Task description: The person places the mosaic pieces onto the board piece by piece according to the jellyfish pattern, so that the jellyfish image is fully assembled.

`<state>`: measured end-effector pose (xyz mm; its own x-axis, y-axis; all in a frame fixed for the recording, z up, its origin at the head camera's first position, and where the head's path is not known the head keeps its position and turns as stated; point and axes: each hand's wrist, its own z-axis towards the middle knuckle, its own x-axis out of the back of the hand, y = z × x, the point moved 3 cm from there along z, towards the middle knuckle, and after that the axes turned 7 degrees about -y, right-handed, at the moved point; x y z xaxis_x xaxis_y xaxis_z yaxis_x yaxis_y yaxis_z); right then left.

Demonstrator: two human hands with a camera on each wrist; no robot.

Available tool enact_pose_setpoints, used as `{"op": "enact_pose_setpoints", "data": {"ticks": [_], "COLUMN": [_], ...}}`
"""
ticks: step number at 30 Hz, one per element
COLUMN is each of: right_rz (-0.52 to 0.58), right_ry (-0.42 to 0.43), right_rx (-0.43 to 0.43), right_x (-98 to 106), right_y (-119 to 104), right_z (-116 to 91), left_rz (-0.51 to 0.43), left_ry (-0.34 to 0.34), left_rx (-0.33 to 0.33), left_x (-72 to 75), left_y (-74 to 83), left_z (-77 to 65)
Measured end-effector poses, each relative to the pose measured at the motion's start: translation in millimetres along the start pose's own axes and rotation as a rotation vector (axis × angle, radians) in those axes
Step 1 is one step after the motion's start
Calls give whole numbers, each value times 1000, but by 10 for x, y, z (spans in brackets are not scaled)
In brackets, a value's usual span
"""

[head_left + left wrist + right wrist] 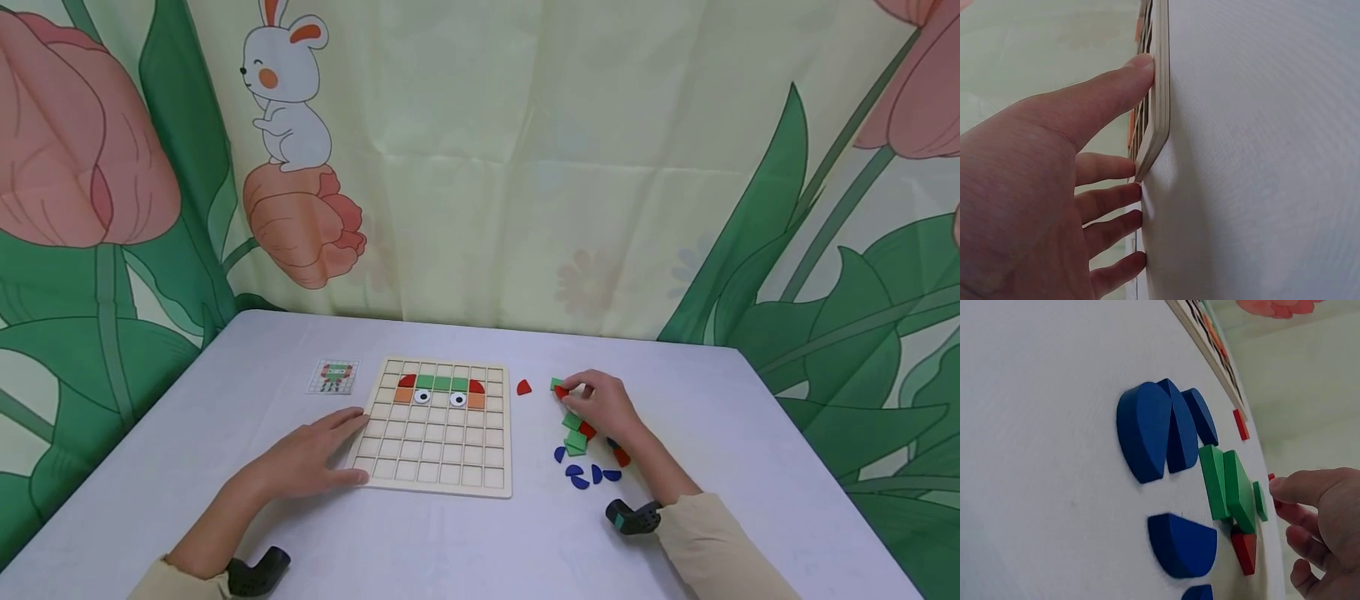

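Lying to the L of the R hand (606,410), the grid board (433,454) is separated from it by a loose red pc (523,388). Btwn R thumb & fingertips a held red pc (561,392) is pinched, just beside a green pc (555,383); its long axis can't be told. The board's L edge is touched by the L hand (315,457), which is nearer to it, w/ fingers spread.

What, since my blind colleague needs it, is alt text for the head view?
A right hand pinches a red piece near green pieces and blue pieces; the left hand touches a gridded board bearing two eyes. A card lies left of the board.
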<state>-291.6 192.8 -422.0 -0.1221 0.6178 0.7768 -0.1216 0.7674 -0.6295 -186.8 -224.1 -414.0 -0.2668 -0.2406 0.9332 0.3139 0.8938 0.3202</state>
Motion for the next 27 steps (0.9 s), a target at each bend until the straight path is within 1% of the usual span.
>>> {"op": "enact_pose_setpoints", "data": {"ticks": [6, 8, 12, 16, 22, 27], "right_rz": [24, 39, 48, 40, 32, 43], "right_ry": [-5, -7, -10, -8, -22, -29], "right_rx": [28, 28, 61, 94, 114, 158], "right_x": [-74, -108, -161, -204, -296, -369], "right_y": [-141, -185, -277, -376, -523, -628], "right_z": [-14, -17, -20, -27, -30, -37], "left_rz": [10, 13, 8, 7, 3, 0], "left_ry": [3, 2, -1, -3, -5, -3], "left_rx": [-17, -18, -10, -7, 0, -3], "left_x": [14, 15, 10, 4, 5, 11], "left_y": [10, 14, 11, 0, -10, -8], "left_z": [11, 10, 7, 6, 3, 3]}}
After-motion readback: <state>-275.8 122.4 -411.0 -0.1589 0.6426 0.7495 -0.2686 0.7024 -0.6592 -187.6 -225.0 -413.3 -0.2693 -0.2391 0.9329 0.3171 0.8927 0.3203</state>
